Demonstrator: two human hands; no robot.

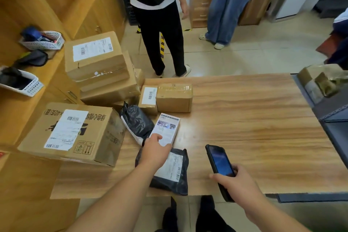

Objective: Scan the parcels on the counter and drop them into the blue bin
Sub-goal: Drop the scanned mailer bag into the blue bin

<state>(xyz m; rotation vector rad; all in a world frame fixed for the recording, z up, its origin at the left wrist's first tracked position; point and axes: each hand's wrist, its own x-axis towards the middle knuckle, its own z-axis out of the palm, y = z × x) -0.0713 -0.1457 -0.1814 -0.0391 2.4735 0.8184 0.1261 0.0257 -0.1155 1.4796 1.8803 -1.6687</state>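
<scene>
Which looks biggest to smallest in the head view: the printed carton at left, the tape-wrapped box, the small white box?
1. Printed carton, though it lies nearest the camera.
2. Tape-wrapped box.
3. Small white box, under the left hand.

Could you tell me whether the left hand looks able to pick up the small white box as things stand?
Probably yes: the left hand already lies on the small white box's near end, with nothing on top of it.

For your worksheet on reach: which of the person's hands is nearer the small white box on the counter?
Left. The left hand rests on the small white box; the right hand is off to its right, holding the phone.
</scene>
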